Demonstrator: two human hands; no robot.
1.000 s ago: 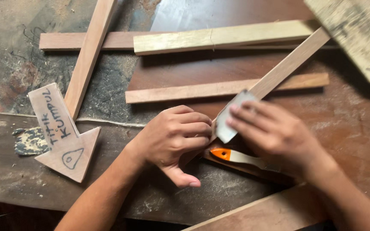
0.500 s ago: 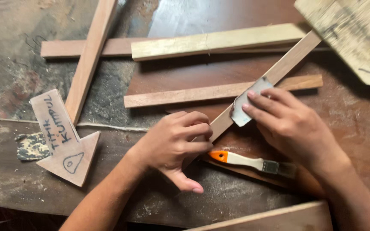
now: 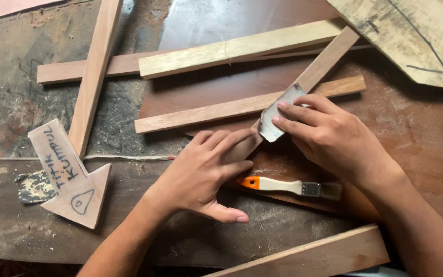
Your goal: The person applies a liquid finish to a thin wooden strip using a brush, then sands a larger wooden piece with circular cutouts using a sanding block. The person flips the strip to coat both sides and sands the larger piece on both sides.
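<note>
Workbench: your dark, dust-streaked bench top (image 3: 11, 102) carries everything; a reddish-brown board (image 3: 416, 128) covers its right half.
Marked panel: a pale, scuffed plywood piece (image 3: 411, 36) with pencil lines lies at the far right corner.
Loose slats: a pale strip (image 3: 242, 48) and a long reddish one (image 3: 78, 72) lie across the far side; another slat (image 3: 96, 72) runs near-to-far on the left; one more (image 3: 196, 114) crosses under the slanted slat; a broad offcut (image 3: 324, 254) lies at the near edge.
Slanted slat: the reddish wooden strip (image 3: 324, 61) you are working on runs from the far right down toward the middle, its near end hidden under your left hand.
Arrow sign: a small hand-lettered wooden arrow (image 3: 70, 177) lies near left, just beside a crumpled dark scrap (image 3: 34, 187).
Left hand: your left hand (image 3: 206, 172) lies palm down, fingers folded over the slat's near end, thumb spread toward you.
Right hand: your right hand (image 3: 329, 138) presses its fingertips on the sandpaper, fingers close together and extended.
Paintbrush: an orange-tipped, white-handled brush (image 3: 283, 185) lies between your wrists, touching neither.
Sandpaper: a grey, worn sheet (image 3: 275, 115) wraps the slat, just beyond your left fingers.
</note>
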